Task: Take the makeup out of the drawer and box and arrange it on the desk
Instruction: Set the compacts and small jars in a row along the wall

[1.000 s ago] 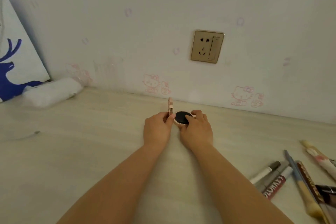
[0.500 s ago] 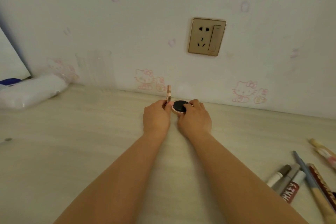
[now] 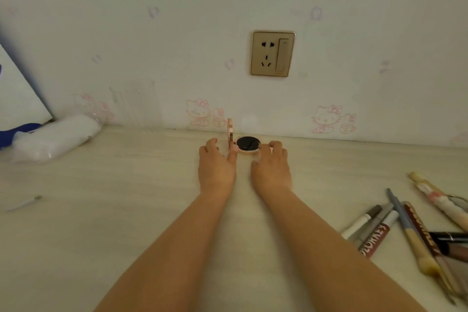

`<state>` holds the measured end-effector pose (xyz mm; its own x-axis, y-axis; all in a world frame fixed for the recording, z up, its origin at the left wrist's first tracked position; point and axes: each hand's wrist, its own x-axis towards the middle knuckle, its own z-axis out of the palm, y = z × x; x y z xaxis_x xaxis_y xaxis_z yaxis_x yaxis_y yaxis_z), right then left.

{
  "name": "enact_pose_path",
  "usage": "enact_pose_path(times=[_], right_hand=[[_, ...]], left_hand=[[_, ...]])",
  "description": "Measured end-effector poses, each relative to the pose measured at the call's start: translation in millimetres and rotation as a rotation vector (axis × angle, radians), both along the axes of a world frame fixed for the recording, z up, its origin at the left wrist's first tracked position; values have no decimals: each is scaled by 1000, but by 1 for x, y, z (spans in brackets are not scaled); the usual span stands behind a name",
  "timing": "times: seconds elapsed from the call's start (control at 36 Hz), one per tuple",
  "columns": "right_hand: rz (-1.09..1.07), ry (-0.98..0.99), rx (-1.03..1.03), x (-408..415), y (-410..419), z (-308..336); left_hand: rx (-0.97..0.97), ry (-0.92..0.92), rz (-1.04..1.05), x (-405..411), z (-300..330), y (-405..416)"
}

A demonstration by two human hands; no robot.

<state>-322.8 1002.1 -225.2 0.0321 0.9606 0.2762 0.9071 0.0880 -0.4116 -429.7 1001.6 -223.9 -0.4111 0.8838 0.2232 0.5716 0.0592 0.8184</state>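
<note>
A round rose-gold compact [image 3: 247, 144] lies open on the pale wooden desk [image 3: 126, 210] close to the wall. Its lid [image 3: 230, 132] stands upright on the left and a black puff fills the base. My left hand [image 3: 216, 167] sits just left of it, thumb tip touching the hinge, the other fingers apart from the lid. My right hand [image 3: 272, 167] is at the right, its index fingertip against the base's rim and its thumb off it. A heap of makeup pens and tubes [image 3: 374, 233] and brushes [image 3: 417, 243] lies at the right edge.
A clear glass [image 3: 135, 104] stands against the wall at the left. Beside it lie a white wrapped pack [image 3: 55, 137] and a white board with a blue print [image 3: 17, 99]. A small thin item [image 3: 22, 204] lies at far left. A wall socket [image 3: 273, 53] sits above the compact.
Both hands held the open compact closely before. Now their fingers have loosened and drawn slightly apart from it, and the compact rests on the desk by the wall.
</note>
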Motion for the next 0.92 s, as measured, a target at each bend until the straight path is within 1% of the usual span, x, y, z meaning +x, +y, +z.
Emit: enact_pose_path(times=[0.06, 0.11, 0.22, 0.33, 0.44, 0.61, 0.69, 0.81, 0.86, 0.92], right_hand=[[7, -8, -4, 5, -21, 1], [28, 12, -18, 10, -46, 4], [63, 140, -1, 34, -95, 7], [-17, 351, 187, 79, -142, 29], [-51, 438, 288, 130, -184, 50], [-187, 505, 346, 194, -213, 47], [-265, 554, 349, 229, -218, 44], [-403, 534, 365, 278, -216, 38], [-498, 493, 310, 304, -211, 32], [-566, 450, 187, 328, -201, 25]], left_hand=[[27, -42, 29, 6, 1, -19], [38, -46, 18, 15, 1, -41], [102, 3, -118, 43, 4, -90], [149, -41, -271, 72, 8, -129], [159, -35, -414, 113, 16, -159], [134, -16, -594, 189, 42, -174], [110, 71, -666, 227, 49, -173], [18, 223, -747, 269, 50, -162], [-9, 342, -778, 286, 47, -154], [-29, 438, -796, 302, 45, -146]])
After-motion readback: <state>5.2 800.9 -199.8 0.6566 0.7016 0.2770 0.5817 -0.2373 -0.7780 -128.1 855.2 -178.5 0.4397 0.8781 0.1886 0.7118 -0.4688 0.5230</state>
